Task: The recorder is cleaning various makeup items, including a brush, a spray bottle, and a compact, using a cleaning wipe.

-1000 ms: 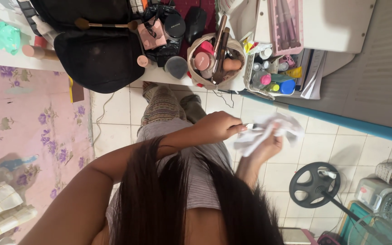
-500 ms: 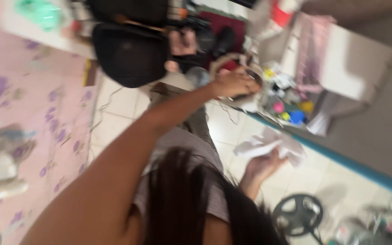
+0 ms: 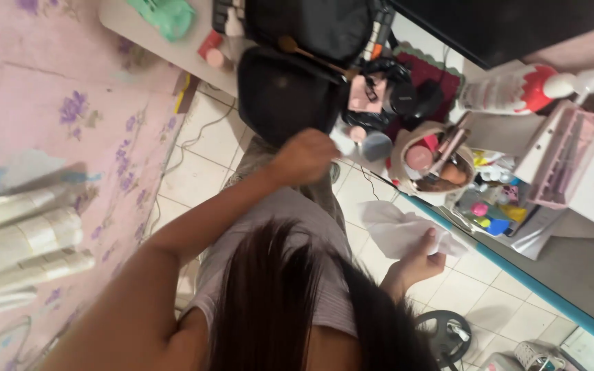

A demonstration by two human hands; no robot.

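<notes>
- We see the left hand (image 3: 305, 156) stretched forward to the desk edge (image 3: 173, 42), fingers curled together in a loose fist; whether they grip anything we cannot tell, the knuckles hide it.
- That hand sits just beside a grey makeup sponge (image 3: 377, 145) and a small round pink compact (image 3: 358, 132) lying at the desk edge.
- Our right hand (image 3: 417, 261) is lower, over the tiled floor (image 3: 201, 148), fingers clamped on a crumpled white tissue (image 3: 401, 231); the tissue fans out up and left from the fingers.
- The two hands are well apart.
- A cream makeup pouch (image 3: 434, 159) stands open on the desk, stuffed with brushes and a pink round pot, between the sponge and a tray of small coloured bottles (image 3: 491, 214).
- A black bag (image 3: 287, 93) sits on the desk just behind the left hand, a long brush (image 3: 311, 56) lying across it.
- A pink organiser (image 3: 570, 156) stands on a white box at the right.
- A mint green pouch (image 3: 165, 14) lies at the desk's far left.
- A pink flowered mat (image 3: 56, 130) covers the floor left; a fan base (image 3: 445, 333) shows low near the right hand.
</notes>
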